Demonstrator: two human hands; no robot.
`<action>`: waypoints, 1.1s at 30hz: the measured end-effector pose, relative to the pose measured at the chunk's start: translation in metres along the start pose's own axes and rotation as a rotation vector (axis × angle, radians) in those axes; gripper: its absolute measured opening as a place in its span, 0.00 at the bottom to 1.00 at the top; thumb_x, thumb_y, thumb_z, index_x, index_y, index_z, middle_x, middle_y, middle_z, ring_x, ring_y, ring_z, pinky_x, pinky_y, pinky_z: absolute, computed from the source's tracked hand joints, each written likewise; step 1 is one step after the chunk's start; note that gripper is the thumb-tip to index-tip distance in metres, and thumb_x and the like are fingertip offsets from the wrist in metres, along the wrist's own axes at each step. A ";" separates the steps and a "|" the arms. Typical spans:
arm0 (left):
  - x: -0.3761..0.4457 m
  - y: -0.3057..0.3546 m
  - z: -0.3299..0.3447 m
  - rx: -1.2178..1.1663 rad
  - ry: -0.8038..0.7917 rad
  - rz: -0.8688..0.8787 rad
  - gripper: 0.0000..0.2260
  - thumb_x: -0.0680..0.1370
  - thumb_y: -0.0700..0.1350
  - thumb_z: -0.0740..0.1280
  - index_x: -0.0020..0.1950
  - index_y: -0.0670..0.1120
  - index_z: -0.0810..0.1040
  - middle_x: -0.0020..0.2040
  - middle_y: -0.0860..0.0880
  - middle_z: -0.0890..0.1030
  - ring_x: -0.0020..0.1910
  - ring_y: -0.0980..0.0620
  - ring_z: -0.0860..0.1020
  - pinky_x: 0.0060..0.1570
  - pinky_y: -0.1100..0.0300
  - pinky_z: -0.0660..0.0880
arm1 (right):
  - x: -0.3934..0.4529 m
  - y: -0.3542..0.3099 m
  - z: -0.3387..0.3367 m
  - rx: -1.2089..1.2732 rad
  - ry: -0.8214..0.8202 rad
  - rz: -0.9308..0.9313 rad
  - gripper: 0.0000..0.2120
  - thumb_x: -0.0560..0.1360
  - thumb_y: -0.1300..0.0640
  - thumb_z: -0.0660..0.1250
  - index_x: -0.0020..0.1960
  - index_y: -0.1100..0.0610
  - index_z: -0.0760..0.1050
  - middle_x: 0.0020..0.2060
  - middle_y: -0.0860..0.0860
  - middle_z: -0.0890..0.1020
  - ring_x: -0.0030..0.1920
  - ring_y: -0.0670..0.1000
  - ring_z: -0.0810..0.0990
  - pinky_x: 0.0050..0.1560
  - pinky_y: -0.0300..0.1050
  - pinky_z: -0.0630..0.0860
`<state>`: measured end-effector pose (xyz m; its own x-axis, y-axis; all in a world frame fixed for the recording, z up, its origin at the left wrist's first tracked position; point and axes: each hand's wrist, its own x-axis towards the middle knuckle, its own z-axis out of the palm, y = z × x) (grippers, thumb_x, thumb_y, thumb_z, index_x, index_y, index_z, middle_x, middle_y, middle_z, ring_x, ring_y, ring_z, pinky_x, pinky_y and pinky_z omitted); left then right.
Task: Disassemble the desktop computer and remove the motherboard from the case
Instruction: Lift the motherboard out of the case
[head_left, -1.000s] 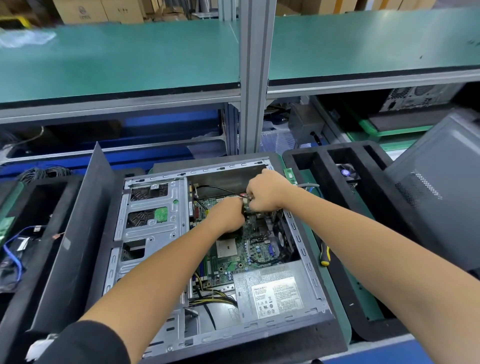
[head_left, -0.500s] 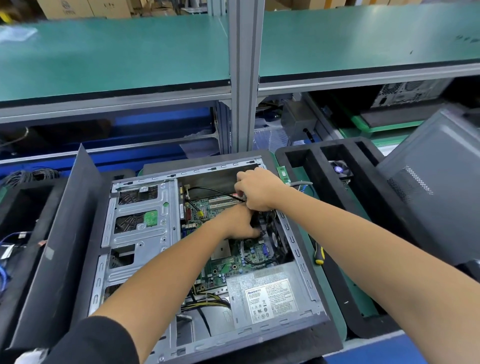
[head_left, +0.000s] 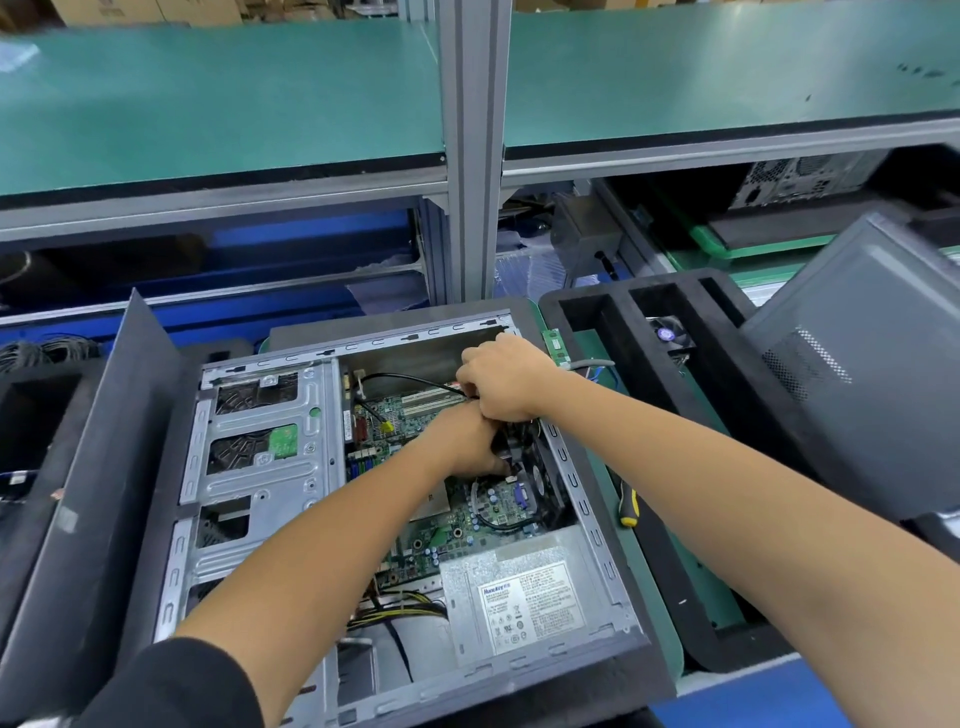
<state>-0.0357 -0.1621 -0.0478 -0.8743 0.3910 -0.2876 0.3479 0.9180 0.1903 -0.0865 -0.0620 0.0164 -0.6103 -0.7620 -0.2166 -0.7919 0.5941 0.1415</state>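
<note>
The open grey computer case (head_left: 597, 525) lies on its side in front of me. Its green motherboard (head_left: 470, 519) sits inside, between the metal drive cage (head_left: 260, 441) and the rear fan (head_left: 543, 470). The silver power supply (head_left: 524, 603) fills the near right corner. My right hand (head_left: 506, 382) hovers over the far end of the board, its curled fingers pinching a black cable (head_left: 402, 378). Just below it, my left hand (head_left: 462, 447) reaches down beside the fan and grips a small black part (head_left: 514, 452) there. Both forearms hide the board's middle.
A black side panel (head_left: 104, 467) leans at the left of the case. On the right stands a black foam tray (head_left: 597, 306) holding a small fan (head_left: 672, 333), with a yellow-handled screwdriver (head_left: 628, 506) beside the case and a grey tower (head_left: 872, 364) further right. An aluminium post (head_left: 475, 156) rises behind.
My left hand has left the right hand and moved down toward the rear fan. The right hand stays over the far end of the board on the cable.
</note>
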 end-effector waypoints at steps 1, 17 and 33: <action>-0.001 -0.001 -0.002 -0.005 0.012 0.010 0.28 0.71 0.56 0.72 0.66 0.42 0.72 0.59 0.42 0.78 0.54 0.41 0.76 0.50 0.52 0.76 | 0.000 0.001 0.000 0.003 0.007 -0.001 0.13 0.74 0.54 0.60 0.56 0.52 0.78 0.54 0.51 0.77 0.51 0.54 0.77 0.47 0.47 0.66; -0.017 0.007 -0.007 -0.006 0.002 -0.091 0.13 0.69 0.45 0.69 0.31 0.45 0.66 0.30 0.48 0.69 0.29 0.49 0.68 0.29 0.57 0.68 | -0.003 -0.003 0.000 -0.073 -0.003 -0.022 0.12 0.76 0.55 0.61 0.57 0.51 0.78 0.53 0.50 0.78 0.52 0.54 0.77 0.47 0.47 0.66; -0.026 -0.001 -0.008 -0.080 -0.345 -0.148 0.25 0.71 0.63 0.70 0.31 0.42 0.71 0.28 0.48 0.75 0.27 0.50 0.73 0.26 0.58 0.68 | -0.001 -0.001 0.002 -0.031 0.036 -0.018 0.10 0.75 0.55 0.63 0.54 0.51 0.79 0.52 0.49 0.79 0.52 0.54 0.78 0.47 0.46 0.66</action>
<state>-0.0161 -0.1738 -0.0325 -0.7433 0.2661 -0.6137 0.1868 0.9635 0.1915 -0.0846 -0.0617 0.0148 -0.5956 -0.7817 -0.1850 -0.8029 0.5719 0.1681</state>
